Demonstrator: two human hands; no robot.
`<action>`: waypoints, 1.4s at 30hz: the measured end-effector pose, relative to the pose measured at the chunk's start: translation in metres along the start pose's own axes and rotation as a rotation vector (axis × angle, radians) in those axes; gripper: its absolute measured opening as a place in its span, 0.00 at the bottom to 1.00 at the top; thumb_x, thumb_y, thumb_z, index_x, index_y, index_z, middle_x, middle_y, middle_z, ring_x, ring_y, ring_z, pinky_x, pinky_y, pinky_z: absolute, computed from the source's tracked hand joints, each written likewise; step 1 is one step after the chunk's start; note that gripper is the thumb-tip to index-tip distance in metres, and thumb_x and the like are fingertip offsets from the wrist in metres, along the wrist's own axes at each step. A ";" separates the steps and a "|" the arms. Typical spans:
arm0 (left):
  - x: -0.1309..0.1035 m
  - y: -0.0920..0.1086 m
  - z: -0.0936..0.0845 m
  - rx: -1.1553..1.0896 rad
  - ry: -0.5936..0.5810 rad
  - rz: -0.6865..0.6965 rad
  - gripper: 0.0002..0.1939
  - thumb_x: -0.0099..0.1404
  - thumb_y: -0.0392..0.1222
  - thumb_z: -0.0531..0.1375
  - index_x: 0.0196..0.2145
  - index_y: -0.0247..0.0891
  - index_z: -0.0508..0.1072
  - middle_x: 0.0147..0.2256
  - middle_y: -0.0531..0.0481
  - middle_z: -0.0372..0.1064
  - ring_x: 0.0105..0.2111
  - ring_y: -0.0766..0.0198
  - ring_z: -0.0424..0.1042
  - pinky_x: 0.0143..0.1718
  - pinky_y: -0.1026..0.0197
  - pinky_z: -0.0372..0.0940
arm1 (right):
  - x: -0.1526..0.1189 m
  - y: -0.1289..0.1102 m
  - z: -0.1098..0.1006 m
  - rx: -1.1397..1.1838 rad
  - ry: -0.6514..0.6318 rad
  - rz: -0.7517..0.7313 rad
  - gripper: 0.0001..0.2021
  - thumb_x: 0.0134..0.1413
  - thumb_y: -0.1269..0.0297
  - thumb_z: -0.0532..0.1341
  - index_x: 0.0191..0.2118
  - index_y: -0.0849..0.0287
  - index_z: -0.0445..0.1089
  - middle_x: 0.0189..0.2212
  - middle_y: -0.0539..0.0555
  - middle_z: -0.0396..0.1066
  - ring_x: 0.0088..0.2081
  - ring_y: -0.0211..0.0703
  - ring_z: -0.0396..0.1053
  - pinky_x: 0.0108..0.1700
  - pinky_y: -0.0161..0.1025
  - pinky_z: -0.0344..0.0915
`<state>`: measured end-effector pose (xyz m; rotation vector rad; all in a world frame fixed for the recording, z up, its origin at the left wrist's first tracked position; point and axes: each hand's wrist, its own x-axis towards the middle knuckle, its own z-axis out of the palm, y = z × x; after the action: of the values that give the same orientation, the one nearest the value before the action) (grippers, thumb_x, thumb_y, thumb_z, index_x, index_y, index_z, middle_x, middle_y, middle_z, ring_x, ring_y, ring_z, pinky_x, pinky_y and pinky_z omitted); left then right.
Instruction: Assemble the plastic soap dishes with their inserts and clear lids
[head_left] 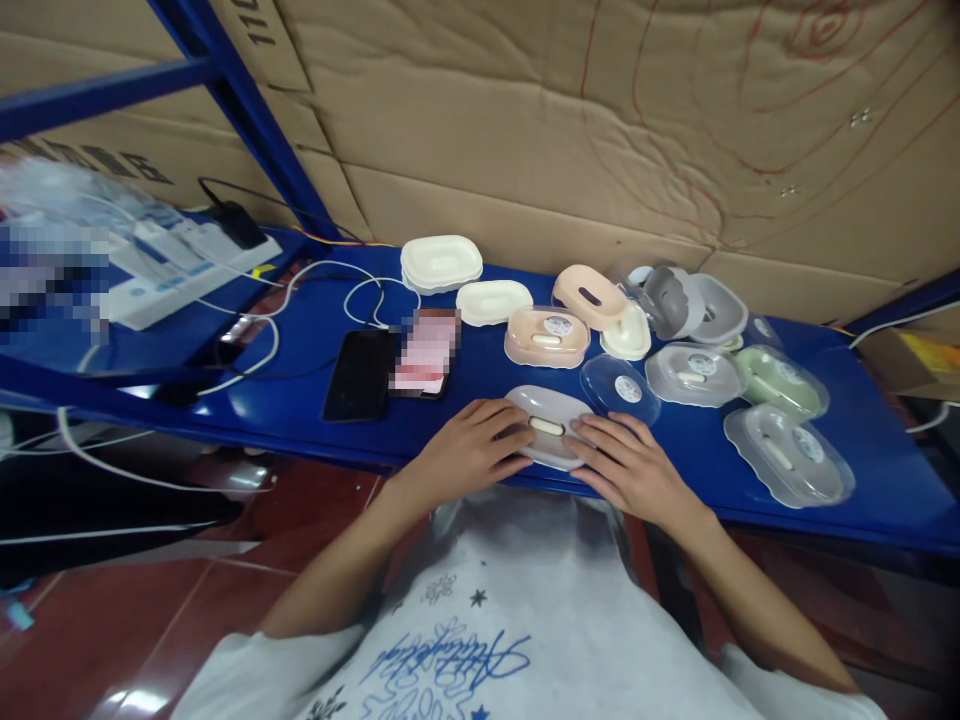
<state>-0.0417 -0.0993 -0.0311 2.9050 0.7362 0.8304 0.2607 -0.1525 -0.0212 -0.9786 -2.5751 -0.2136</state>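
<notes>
A pale grey oval soap dish point(551, 455) lies near the front edge of the blue table, with a white oblong piece point(547, 427) in the slot at its middle. My left hand point(480, 440) grips the dish's left end, its fingertips reaching over the rim toward the slot. At the opposite end, my right hand point(626, 455) has its fingers over the rim, gripping that side. Just behind my right hand rests a clear lid point(619, 388) with a round sticker. The undersides of both hands are hidden.
Lidded dishes in peach point(546, 345), grey point(694, 378) and green point(787, 385) stand behind and to the right. White trays point(441, 262) sit at the back. Left of my hands are a black phone point(358, 375) and a lit phone point(427, 350), with cables and a power strip point(187, 280).
</notes>
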 end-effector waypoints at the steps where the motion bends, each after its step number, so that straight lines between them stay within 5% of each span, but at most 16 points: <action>1: 0.000 0.000 0.001 -0.005 -0.002 -0.002 0.11 0.77 0.47 0.62 0.53 0.41 0.75 0.53 0.43 0.77 0.56 0.51 0.74 0.57 0.46 0.74 | -0.001 0.000 0.000 0.009 -0.004 0.004 0.19 0.73 0.60 0.63 0.65 0.53 0.73 0.62 0.56 0.76 0.65 0.51 0.71 0.69 0.54 0.62; 4: 0.001 -0.001 0.000 -0.066 0.006 -0.023 0.11 0.76 0.46 0.63 0.53 0.42 0.75 0.53 0.44 0.76 0.57 0.51 0.74 0.58 0.46 0.74 | -0.005 0.008 0.000 0.029 -0.001 0.086 0.23 0.74 0.55 0.60 0.70 0.50 0.68 0.68 0.57 0.70 0.70 0.55 0.66 0.71 0.58 0.60; 8: 0.001 -0.002 -0.004 -0.194 0.022 -0.096 0.12 0.74 0.41 0.64 0.53 0.43 0.76 0.59 0.41 0.71 0.64 0.47 0.69 0.64 0.40 0.71 | -0.012 0.025 0.008 -0.044 0.063 0.462 0.30 0.73 0.51 0.60 0.75 0.53 0.60 0.71 0.65 0.64 0.72 0.65 0.62 0.69 0.65 0.62; 12: -0.001 -0.006 -0.007 -0.368 -0.026 -0.192 0.11 0.75 0.42 0.65 0.53 0.44 0.77 0.71 0.40 0.57 0.74 0.43 0.57 0.71 0.38 0.64 | -0.015 0.027 0.014 -0.016 0.094 0.613 0.27 0.74 0.51 0.59 0.72 0.52 0.65 0.69 0.64 0.67 0.70 0.66 0.64 0.68 0.67 0.64; 16: -0.003 -0.010 -0.005 -0.485 -0.064 -0.318 0.30 0.71 0.50 0.69 0.67 0.51 0.67 0.75 0.41 0.49 0.73 0.44 0.61 0.73 0.38 0.63 | -0.010 0.012 0.007 0.254 0.211 0.554 0.24 0.77 0.59 0.56 0.73 0.47 0.63 0.68 0.59 0.68 0.70 0.54 0.66 0.71 0.57 0.65; 20: -0.002 -0.011 -0.003 -0.521 -0.115 -0.367 0.51 0.68 0.57 0.71 0.77 0.57 0.45 0.77 0.41 0.47 0.76 0.42 0.55 0.75 0.35 0.59 | 0.008 -0.010 0.003 0.389 0.061 0.263 0.27 0.76 0.61 0.57 0.76 0.44 0.57 0.72 0.54 0.64 0.73 0.50 0.61 0.76 0.58 0.58; 25: -0.001 -0.012 -0.005 -0.538 -0.119 -0.385 0.52 0.69 0.59 0.70 0.78 0.58 0.43 0.75 0.41 0.51 0.75 0.43 0.57 0.75 0.36 0.58 | 0.027 -0.021 0.006 0.308 -0.029 0.100 0.33 0.76 0.67 0.56 0.79 0.46 0.49 0.73 0.52 0.64 0.76 0.49 0.55 0.80 0.66 0.41; 42: 0.000 -0.012 -0.005 -0.534 -0.133 -0.362 0.50 0.66 0.58 0.72 0.76 0.54 0.53 0.73 0.38 0.57 0.73 0.43 0.61 0.73 0.36 0.60 | 0.017 -0.022 0.011 0.248 -0.082 0.101 0.28 0.74 0.62 0.58 0.75 0.43 0.59 0.74 0.51 0.61 0.76 0.55 0.55 0.79 0.71 0.42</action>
<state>-0.0492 -0.0892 -0.0289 2.2437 0.8372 0.6582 0.2312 -0.1552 -0.0243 -1.0381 -2.5385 0.1730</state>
